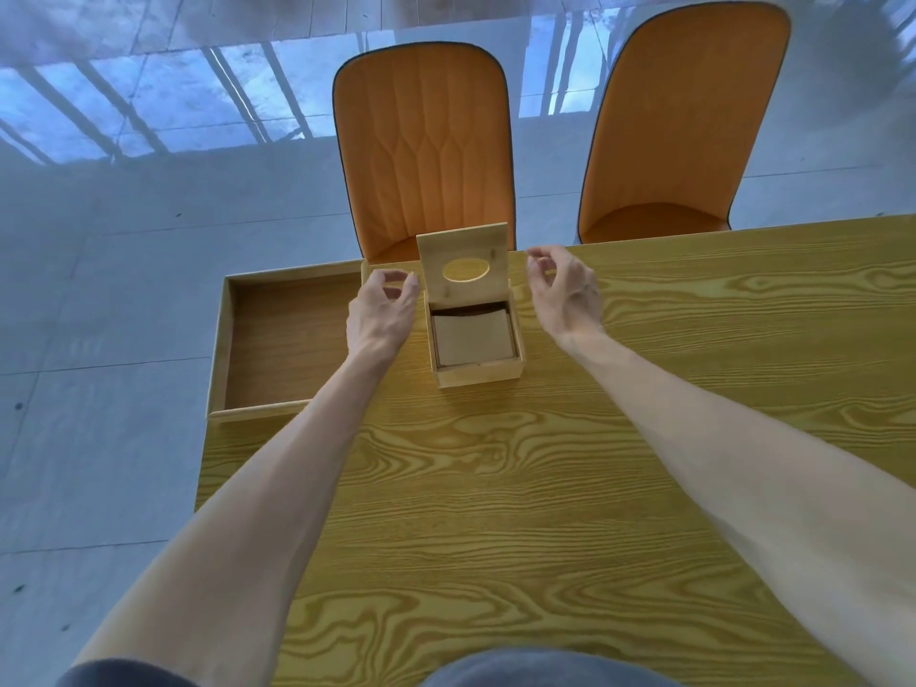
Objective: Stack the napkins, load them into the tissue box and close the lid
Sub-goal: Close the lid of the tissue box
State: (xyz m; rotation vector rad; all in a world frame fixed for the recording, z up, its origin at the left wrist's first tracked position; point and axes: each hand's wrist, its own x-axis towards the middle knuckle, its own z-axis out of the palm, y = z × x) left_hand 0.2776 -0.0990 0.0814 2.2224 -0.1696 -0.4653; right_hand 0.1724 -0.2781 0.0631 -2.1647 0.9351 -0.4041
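Note:
A small wooden tissue box (478,374) stands on the table with its hinged lid (463,250) raised upright at the back; the lid has an oval hole. A stack of pale napkins (472,337) lies inside the box. My left hand (381,309) hovers just left of the box, fingers curled and apart, holding nothing. On the box's right side, near the lid's edge, my right hand (565,290) floats with loosely curled fingers and is empty too. Neither hand touches the box.
A shallow wooden tray (220,339) lies at the table's left end, overhanging the edge. The wood-grain table (495,513) stretches toward me. Two orange chairs (424,141) (689,116) stand behind the far edge, over a glossy tiled floor.

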